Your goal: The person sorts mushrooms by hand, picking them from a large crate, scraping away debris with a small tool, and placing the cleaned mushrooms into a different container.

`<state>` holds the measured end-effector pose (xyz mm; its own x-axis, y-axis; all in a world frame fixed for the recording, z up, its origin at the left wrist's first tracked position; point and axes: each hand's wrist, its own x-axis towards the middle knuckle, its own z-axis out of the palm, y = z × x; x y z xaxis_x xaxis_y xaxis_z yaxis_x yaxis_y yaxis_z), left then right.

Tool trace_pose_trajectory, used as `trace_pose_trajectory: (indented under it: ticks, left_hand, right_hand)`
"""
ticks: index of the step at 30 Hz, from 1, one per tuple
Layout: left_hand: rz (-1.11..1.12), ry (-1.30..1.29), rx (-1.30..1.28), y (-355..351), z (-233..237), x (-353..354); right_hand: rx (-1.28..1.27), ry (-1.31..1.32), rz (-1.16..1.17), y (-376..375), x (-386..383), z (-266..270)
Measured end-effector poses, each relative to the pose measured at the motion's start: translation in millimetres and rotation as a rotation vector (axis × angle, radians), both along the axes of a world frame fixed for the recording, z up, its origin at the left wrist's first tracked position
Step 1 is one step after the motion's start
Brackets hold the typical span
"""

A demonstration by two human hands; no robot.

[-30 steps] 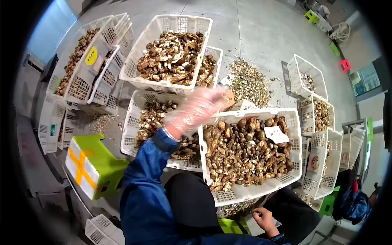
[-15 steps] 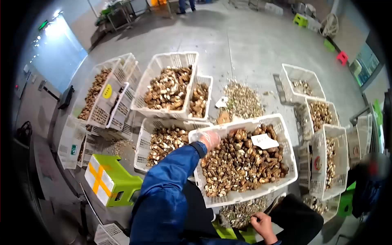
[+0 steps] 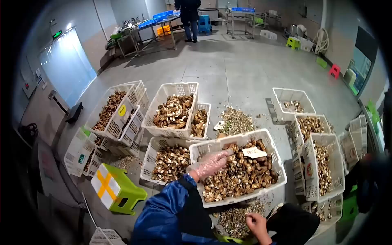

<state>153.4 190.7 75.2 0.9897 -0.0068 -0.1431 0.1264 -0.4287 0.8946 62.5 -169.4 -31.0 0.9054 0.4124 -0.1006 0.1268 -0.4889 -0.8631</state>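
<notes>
The mushrooms [image 3: 245, 176] I am working on fill the white basket [image 3: 241, 199] that sits tilted right in front of me, brown caps and pale stems heaped almost to its rim, with a small handwritten paper label [image 3: 254, 152] lying on top near the far side. My left hand [image 3: 210, 164], in a thin clear plastic glove, lies on the heap at the basket's near left corner, its fingers [image 3: 225, 154] loosely stretched toward the label and touching the mushrooms; I cannot tell whether anything is pinched under them. My blue sleeve [image 3: 163, 210] runs down from that wrist. My right hand [image 3: 255, 223] is bare and low by my lap, loosely curled just below the basket's front wall and beside a pile of trimmings [image 3: 234, 216] underneath; whether it has hold of anything I cannot make out. Just left of my basket stands a second basket [image 3: 148, 168] of paler pieces, and beyond that a third basket [image 3: 168, 131] heaped high. Loose scraps [image 3: 236, 121] lie spread on the grey floor [image 3: 241, 77] behind. More white baskets [image 3: 322, 163] stand in a row on my right, and others lean stacked on my far left. A green stool [image 3: 117, 190] taped with a yellow cross sits near my left side. Far off, another person [image 3: 188, 16] stands by metal tables.
</notes>
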Motion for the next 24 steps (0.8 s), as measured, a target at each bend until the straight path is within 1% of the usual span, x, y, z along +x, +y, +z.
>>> trace_pose_trajectory:
  ticks: [1, 3, 5, 6, 7, 8, 9, 11, 12, 13, 15, 16, 17, 18, 19, 20, 21, 22, 23, 24]
  left_hand:
    - [-0.034, 0.019, -0.184, -5, -29, -8]
    - [-0.033, -0.055, -0.465, -41, -29, -37]
    - [-0.028, 0.052, -0.534, -67, -28, -61]
    - [-0.058, 0.105, -0.509, -75, -29, -68]
    - [-0.092, 0.160, -0.487, -85, -31, -74]
    - [-0.110, 0.094, -0.562, -98, -38, -79]
    - [-0.161, 0.157, -0.584, -103, -48, -78]
    - [-0.074, 0.217, -0.885, -126, -25, -99]
    - [-0.080, 0.226, -0.942, -134, -19, -107]
    - [0.016, 0.357, -1.036, -143, -15, -114]
    - [0.099, 0.335, -1.229, -153, -21, -129]
    - [0.134, 0.269, -1.275, -156, -15, -139]
    - [0.158, 0.260, -1.266, -157, -12, -148]
    - [0.182, 0.259, -1.250, -157, -21, -155]
    - [0.161, 0.243, -1.297, -157, -50, -157]
    - [0.254, 0.217, -1.262, -162, -41, -163]
    - [0.304, 0.172, -1.246, -166, -27, -169]
    - [0.313, 0.200, -1.215, -163, -28, -167]
    - [0.301, 0.195, -1.186, -168, -38, -175]
    - [0.353, 0.224, -1.154, -175, -40, -180]
  right_hand:
    - [-0.005, 0.035, -0.007, 3, -1, 12]
    - [-0.007, -0.016, -0.008, -3, -4, 6]
    - [-0.041, 0.004, -0.010, -8, -7, -2]
    - [0.040, 0.023, -0.022, -12, -8, -14]
    - [0.089, -0.054, -0.011, -14, -11, -21]
    - [0.048, -0.128, 0.009, -16, -14, -12]
    - [0.010, -0.204, 0.026, -17, -15, -3]
    - [0.067, -0.295, 0.015, -18, -15, -5]
    - [0.139, -0.224, 0.008, -18, -15, -8]
    - [0.136, -0.175, -0.022, -17, -15, -5]
    - [0.121, -0.047, -0.095, -21, -15, 4]
    - [0.023, -0.177, -0.016, -25, -7, -3]
    - [0.131, 0.093, -0.120, -19, -11, 23]
    - [0.117, 0.069, -0.136, -27, -6, 1]
    - [0.084, -0.005, -0.073, -33, 8, -12]
    - [0.269, 0.223, -0.175, -25, 3, 21]
    - [0.306, 0.214, -0.148, -25, 4, 32]
    - [0.455, 0.136, -0.182, -15, 4, 46]
    - [0.477, 0.214, -0.157, -13, 1, 59]
    - [0.522, 0.273, -0.154, -14, -4, 55]
